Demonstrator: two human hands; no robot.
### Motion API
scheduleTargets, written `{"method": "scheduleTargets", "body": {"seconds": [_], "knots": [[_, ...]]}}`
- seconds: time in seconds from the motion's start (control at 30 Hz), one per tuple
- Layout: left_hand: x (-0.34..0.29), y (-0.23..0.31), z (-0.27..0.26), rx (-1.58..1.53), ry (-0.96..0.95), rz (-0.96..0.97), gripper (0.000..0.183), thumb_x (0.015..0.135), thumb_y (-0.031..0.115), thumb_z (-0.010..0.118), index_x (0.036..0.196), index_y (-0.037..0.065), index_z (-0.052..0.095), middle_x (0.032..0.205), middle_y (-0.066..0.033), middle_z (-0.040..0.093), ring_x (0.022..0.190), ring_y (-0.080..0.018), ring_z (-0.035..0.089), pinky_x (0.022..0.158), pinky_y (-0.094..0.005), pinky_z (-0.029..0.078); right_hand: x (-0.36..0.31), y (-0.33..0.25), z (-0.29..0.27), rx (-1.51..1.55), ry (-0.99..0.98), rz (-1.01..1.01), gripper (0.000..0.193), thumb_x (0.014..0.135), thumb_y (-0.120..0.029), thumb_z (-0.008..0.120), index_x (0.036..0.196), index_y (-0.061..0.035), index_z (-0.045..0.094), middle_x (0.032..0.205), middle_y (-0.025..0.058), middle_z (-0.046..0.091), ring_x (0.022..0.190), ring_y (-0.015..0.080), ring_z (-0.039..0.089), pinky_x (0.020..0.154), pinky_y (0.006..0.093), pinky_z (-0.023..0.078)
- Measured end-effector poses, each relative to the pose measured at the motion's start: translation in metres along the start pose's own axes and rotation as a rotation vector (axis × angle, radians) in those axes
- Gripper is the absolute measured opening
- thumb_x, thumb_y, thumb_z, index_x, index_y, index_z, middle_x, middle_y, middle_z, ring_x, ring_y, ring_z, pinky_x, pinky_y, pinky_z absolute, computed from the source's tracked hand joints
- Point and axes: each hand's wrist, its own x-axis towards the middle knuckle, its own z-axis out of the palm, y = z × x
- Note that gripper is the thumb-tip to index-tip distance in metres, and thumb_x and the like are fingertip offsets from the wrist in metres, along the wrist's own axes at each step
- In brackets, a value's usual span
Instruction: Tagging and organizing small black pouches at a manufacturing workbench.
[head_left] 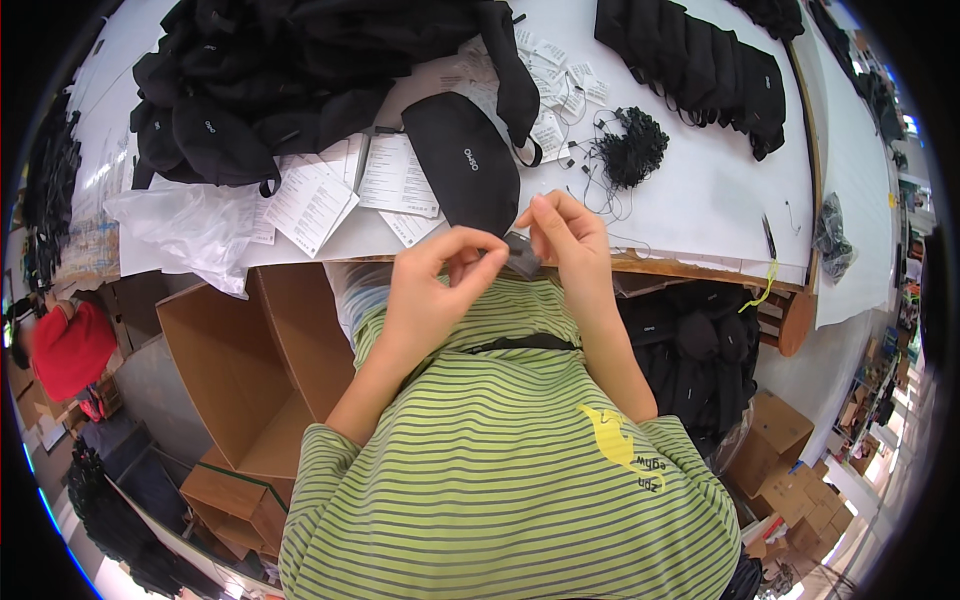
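At the table's near edge my left hand (440, 275) is closed in a pinch, thumb against forefinger; what the fingertips hold is too small to make out. Close by on the right, my right hand (575, 245) is also pinched, its fingers curled and their grip partly hidden. Between the two hands shows a small dark grey flat piece (522, 257), perhaps a tag; which hand holds it I cannot tell. Just beyond lies a black fabric pouch (462, 160) with a small pale print. Its near end reaches almost to my fingertips.
Printed sheets (398, 180) and a clear plastic bag (190, 225) lie to the left, below a heap of black pouches (270, 85). Right of centre are black cords (632, 148), white labels (545, 65) and a row of pouches (700, 60). An open carton (230, 370) stands below.
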Motion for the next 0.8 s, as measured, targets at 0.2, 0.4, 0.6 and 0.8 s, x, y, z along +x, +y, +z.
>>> {"method": "scheduleTargets", "body": {"seconds": [0.2, 0.4, 0.6, 0.8], "knots": [[-0.013, -0.001, 0.019, 0.245, -0.375, 0.288, 0.011, 0.077, 0.007, 0.07, 0.086, 0.004, 0.065, 0.072, -0.0056, 0.059, 0.061, -0.0172, 0.056, 0.057, -0.0297, 0.045, 0.028, 0.0, 0.021, -1.123, 0.003, -0.619, 0.043, 0.069, -0.024, 0.077, 0.105, -0.007, 0.061, 0.112, 0.0092, 0.057, 0.11, 0.0267, 0.048, 0.089, 0.0353, 0.04], [-0.008, -0.007, 0.02, 0.297, -0.316, 0.461, 0.012, 0.077, 0.008, 0.069, 0.088, 0.006, 0.063, 0.084, -0.0061, 0.061, 0.077, -0.0222, 0.06, 0.069, -0.0339, 0.048, 0.044, 0.014, 0.016, -1.35, 0.156, -0.563, 0.041, 0.07, -0.022, 0.075, 0.105, -0.0072, 0.061, 0.106, 0.009, 0.06, 0.105, 0.0272, 0.054, 0.09, 0.038, 0.041], [0.023, -0.015, -0.014, 0.465, 0.138, 0.488, 0.025, 0.077, 0.005, 0.07, 0.1, 0.006, 0.063, 0.102, -0.0089, 0.061, 0.098, -0.0268, 0.056, 0.086, -0.0356, 0.043, 0.024, -0.019, 0.007, -0.984, 0.24, -0.455, 0.018, 0.082, -0.017, 0.065, 0.095, -0.0051, 0.069, 0.081, 0.0123, 0.068, 0.07, 0.0251, 0.065, 0.062, 0.0323, 0.05], [0.032, -0.017, -0.023, 0.772, 0.243, 0.681, 0.04, 0.073, 0.008, 0.072, 0.111, 0.013, 0.061, 0.109, -0.0035, 0.055, 0.107, -0.0245, 0.047, 0.089, -0.038, 0.035, -0.006, -0.051, 0.009, -1.013, 0.14, -0.53, 0.016, 0.082, -0.013, 0.065, 0.095, -0.0041, 0.069, 0.081, 0.0102, 0.068, 0.069, 0.0233, 0.065, 0.06, 0.0308, 0.05]]}}
